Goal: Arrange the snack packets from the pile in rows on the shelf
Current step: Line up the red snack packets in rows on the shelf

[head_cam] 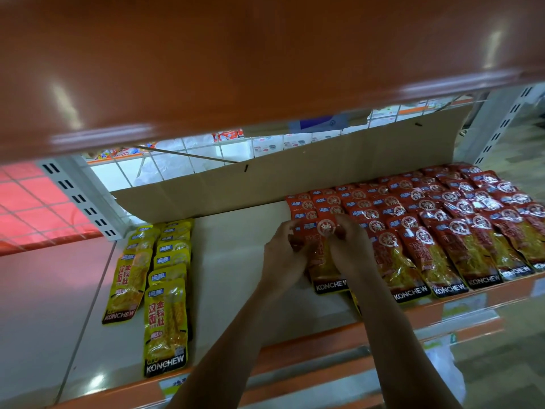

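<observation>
While the red packet (326,231) is gripped from both sides, it is held low over the shelf (236,249), at the left end of the red rows (442,225). The left hand (283,255) is curled round its left edge and the right hand (351,246) round its right edge. The two hands are set close together, with only the packet's width between them.

Its long axis is laid front to back. The round seal is pointed at the cardboard sheet (295,178) at the back, and the black KONCHEW band at the shelf's front edge. Whether it is already resting on the packets beneath cannot be told, as the contact is hidden by the fingers.

The next move is judged to be a small one. The packet is to be squared with its right-hand neighbours and let down so that its band is lined up with theirs. Neither hand is favoured for that, since both are on it.

Bare shelf is seen to the left, on the left hand's side. The coming column is therefore expected to be started there, toward the yellow packets (159,276), which are set well apart.
</observation>
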The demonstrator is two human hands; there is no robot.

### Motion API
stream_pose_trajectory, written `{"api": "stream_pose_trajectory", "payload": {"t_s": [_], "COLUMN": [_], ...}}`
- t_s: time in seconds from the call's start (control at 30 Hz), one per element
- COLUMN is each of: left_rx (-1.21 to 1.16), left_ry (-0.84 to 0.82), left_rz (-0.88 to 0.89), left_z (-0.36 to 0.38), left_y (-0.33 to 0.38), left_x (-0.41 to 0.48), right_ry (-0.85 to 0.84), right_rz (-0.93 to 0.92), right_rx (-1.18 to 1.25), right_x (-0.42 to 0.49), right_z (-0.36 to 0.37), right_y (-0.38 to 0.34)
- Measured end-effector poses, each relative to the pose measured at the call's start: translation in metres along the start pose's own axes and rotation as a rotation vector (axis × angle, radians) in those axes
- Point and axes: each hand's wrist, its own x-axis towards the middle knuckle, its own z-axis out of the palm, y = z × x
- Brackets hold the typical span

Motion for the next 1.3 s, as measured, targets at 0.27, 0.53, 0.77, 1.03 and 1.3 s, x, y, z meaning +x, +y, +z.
{"api": "stream_pose_trajectory", "payload": {"t_s": [0.27, 0.53, 0.77, 1.03, 1.3], "left_rx": [-0.039, 0.136, 0.214, 0.236, 0.422], "left_ry": [0.056, 0.033, 0.021, 0.036, 0.158], "left_rz": [-0.116, -0.065, -0.067, -0.108, 0.032], "left_z": [-0.017, -0.009, -0.005, -0.006, -0.035], "left_y": [-0.017, -0.016, -0.011, -0.007, -0.003], "left_x": [-0.005, -0.013, -0.015, -0.02, -0.022], "right_ry": [0.123, 0.137, 0.151, 0.13, 0.033], "right_rz": [-0.048, -0.05, -0.06, -0.121, -0.243], "right_rx": [-0.092, -0.196, -0.217, -0.274, -0.3], "right_x": [-0.008, -0.01, -0.011, -0.017, -0.033], "right_z": [-0.014, -0.013, -0.01, 0.0, 0.037], "right_y": [-0.001, 0.001, 0.0, -0.005, -0.024]}}
